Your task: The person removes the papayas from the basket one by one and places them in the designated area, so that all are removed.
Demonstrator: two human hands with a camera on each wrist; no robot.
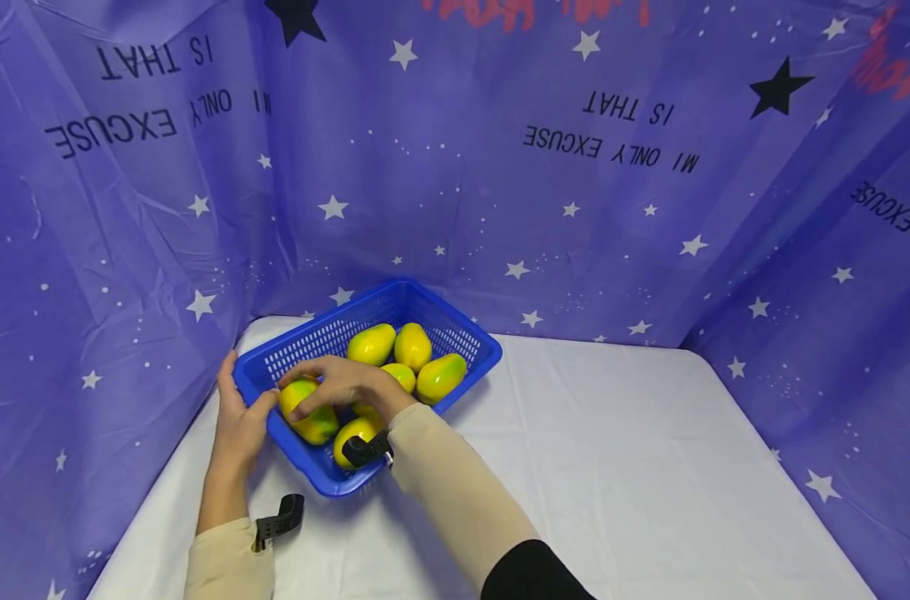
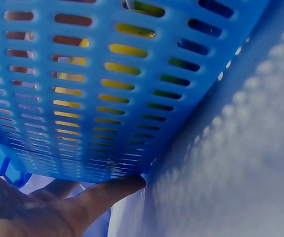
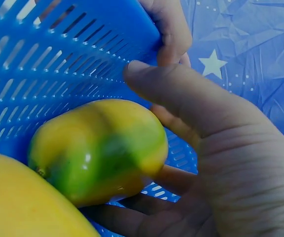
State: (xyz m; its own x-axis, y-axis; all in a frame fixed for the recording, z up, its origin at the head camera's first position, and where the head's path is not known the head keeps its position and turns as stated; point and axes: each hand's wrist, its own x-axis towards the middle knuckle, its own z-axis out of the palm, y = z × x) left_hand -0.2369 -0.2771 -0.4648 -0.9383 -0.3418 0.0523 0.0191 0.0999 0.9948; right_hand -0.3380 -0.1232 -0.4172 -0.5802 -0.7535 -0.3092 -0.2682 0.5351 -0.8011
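A blue plastic basket [image 1: 462, 321] with slotted walls holds several yellow-green mangoes. My left hand [image 1: 239, 425] grips its left end, the thumb at the rim and the fingers outside. In the left wrist view a finger [image 2: 110, 197] lies along the slotted wall's lower edge. My right hand [image 1: 338, 385] reaches into the basket over a mango [image 1: 316, 425] near the left end. In the right wrist view its fingers lie beside and behind that mango [image 3: 100, 150], while the thumb [image 3: 169, 86] stands apart from it. Another mango [image 3: 26, 200] touches it.
More mangoes [image 1: 440, 379] lie toward the basket's far and right sides. The basket stands on a white-covered table [image 1: 612, 467], near its far left corner. A purple curtain [image 1: 455, 167] with stars and lettering hangs behind and at both sides.
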